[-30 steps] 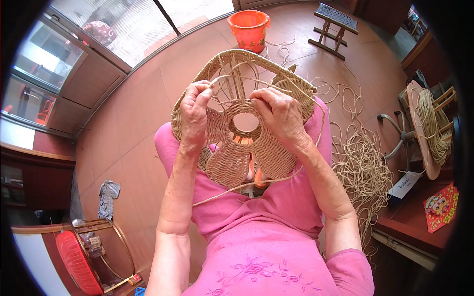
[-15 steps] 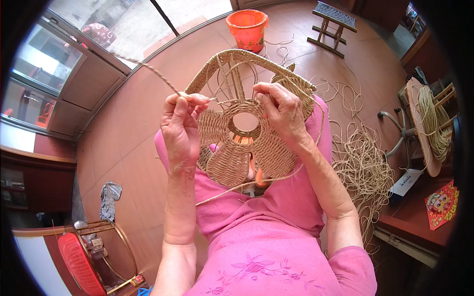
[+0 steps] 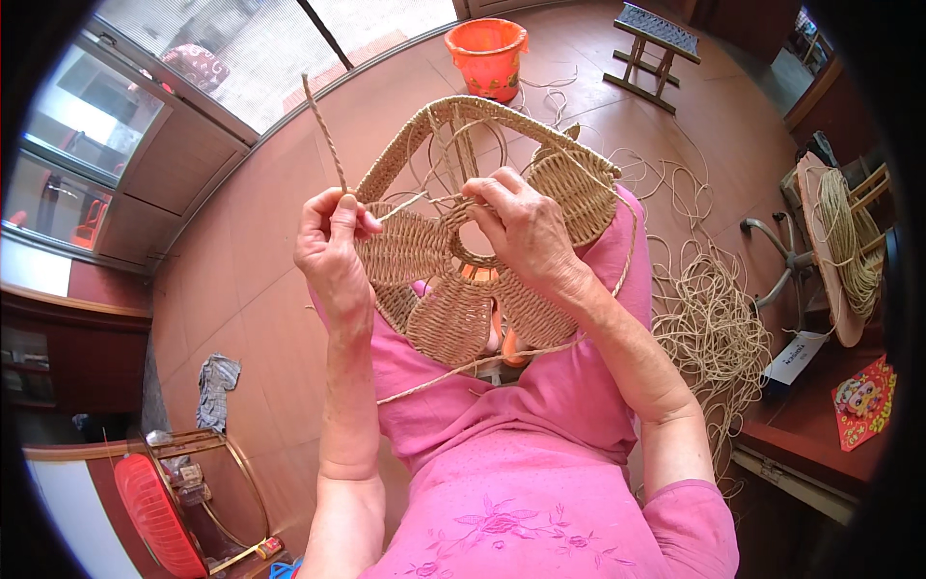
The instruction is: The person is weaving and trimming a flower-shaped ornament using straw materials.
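Across my lap lies a woven straw-cord piece (image 3: 450,323), flower-shaped, with petal-like panels round a central ring and a thick braided rim. My left hand (image 3: 335,241), at the piece's left side, pinches a twisted cord (image 3: 328,130); one end sticks up above the fingers, and the cord runs on toward the ring. Over the ring's upper right, my right hand (image 3: 526,222) is closed with its fingertips at the cord by the spokes. Its palm side is hidden, so exactly what it grips does not show well. Another length of cord loops down across my lap.
A big tangle of loose cord (image 3: 714,333) covers the floor at my right. Ahead stand an orange bucket (image 3: 485,58) and a folding stool (image 3: 651,48). A cord coil (image 3: 844,232) hangs at far right. A red fan-like object (image 3: 159,511) is at lower left.
My left hand has shifted slightly left and down, and the cord's free end now points upward instead of slanting left. My right hand has moved left and down over the ring.
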### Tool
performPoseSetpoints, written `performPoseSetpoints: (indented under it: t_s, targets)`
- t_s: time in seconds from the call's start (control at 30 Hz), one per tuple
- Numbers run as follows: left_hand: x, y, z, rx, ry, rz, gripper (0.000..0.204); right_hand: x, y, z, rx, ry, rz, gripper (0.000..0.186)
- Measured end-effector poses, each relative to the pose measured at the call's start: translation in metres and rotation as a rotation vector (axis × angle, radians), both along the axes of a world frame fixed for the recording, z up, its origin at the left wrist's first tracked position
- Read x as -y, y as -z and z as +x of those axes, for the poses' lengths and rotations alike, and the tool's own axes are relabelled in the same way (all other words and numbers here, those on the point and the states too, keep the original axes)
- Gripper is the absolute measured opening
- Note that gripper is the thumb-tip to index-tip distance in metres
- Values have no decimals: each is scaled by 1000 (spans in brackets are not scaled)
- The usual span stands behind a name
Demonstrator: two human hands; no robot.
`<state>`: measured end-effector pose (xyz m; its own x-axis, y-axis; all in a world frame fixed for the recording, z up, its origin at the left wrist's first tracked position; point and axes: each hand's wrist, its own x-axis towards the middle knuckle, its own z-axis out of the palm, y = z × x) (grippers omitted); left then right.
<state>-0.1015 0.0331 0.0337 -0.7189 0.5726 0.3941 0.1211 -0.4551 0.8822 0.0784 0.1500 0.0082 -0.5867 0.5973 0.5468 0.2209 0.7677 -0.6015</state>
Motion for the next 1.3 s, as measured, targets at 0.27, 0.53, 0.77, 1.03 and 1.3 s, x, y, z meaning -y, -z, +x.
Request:
performPoseSetpoints:
  t_s: [0.27, 0.53, 0.77, 1.03, 1.3]
  targets:
    - [2, 10, 0, 52, -135, -162, 8, -2, 1, -2, -31, 52, 63, 11]
    - [-3, -13, 26, -55, -91, -40, 10, -12, -1, -22, 156, 20, 261, 8]
    - [4, -15, 29, -46, -38, -24, 9, -3, 3, -25, 109, 55, 331, 9]
    - [6, -10, 22, -37, -57, -38, 9, -3, 6, -38, 203, 119, 411, 13]
    - [4, -7, 25, -8, 28, -190, 9, -9, -8, -11, 127, -182, 202, 19]
